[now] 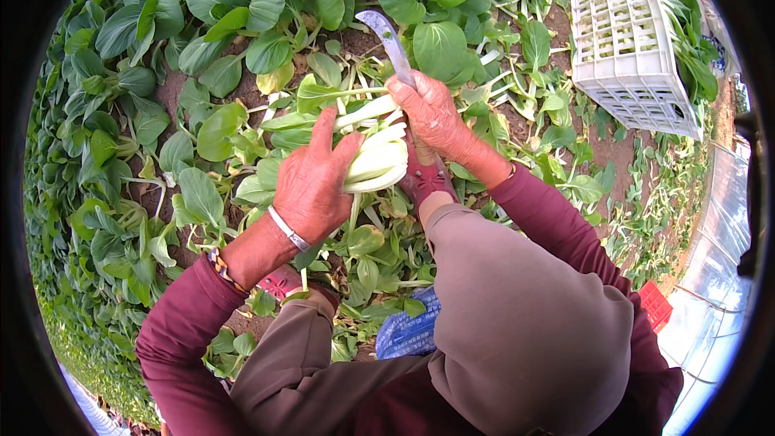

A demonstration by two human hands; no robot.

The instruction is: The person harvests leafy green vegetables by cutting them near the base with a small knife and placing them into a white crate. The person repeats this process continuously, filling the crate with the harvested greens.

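My left hand [318, 178] grips a cut head of bok choy [380, 160], its pale stalk bases turned right and its leaves to the left. In my right hand [433, 112] is a curved harvesting knife [387, 39], the blade pointing up and away from me. The right thumb and fingertips are at a loose outer stalk [369, 112] beside the head; whether they pinch it I cannot tell. The knife's handle is hidden inside the fist. Below the hands, trimmed leaves [366, 242] litter the soil.
Growing bok choy [236, 0] fills the left and far side. A white plastic crate [636, 109] packed with bok choy stands at the upper right. Partly behind it is another person's clothing [720, 36]. A blue printed sack [412, 327] lies between my legs; a red crate [654, 306] is farther right.
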